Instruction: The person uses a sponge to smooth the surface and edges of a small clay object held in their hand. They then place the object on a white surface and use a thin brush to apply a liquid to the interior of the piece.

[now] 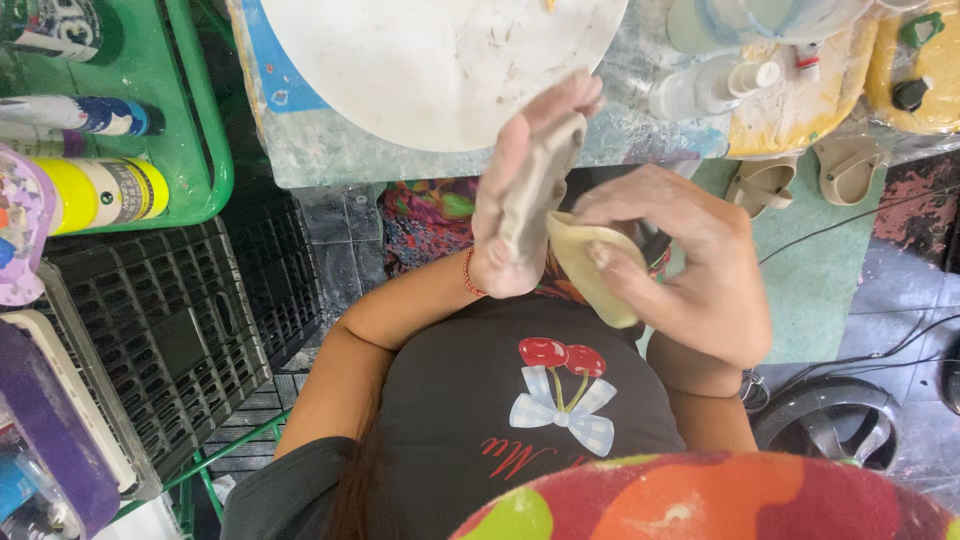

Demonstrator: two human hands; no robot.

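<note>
Holding grey clay slab (530,190) on flat, spread left hand (520,200) | right hand (690,260) grip pinching yellow sponge (595,265) beside it

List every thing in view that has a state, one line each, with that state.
left hand: raised on edge, a flat grey clay slab against its palm
grey clay slab: upright, pressed to the left palm
right hand: fingers pinching a pale yellow sponge
pale yellow sponge: held, touching the slab's edge
white round board: lying flat on the table, smeared
black crate: open slats, beside the lap
yellow spray can: lying on its side in the green tray
</note>
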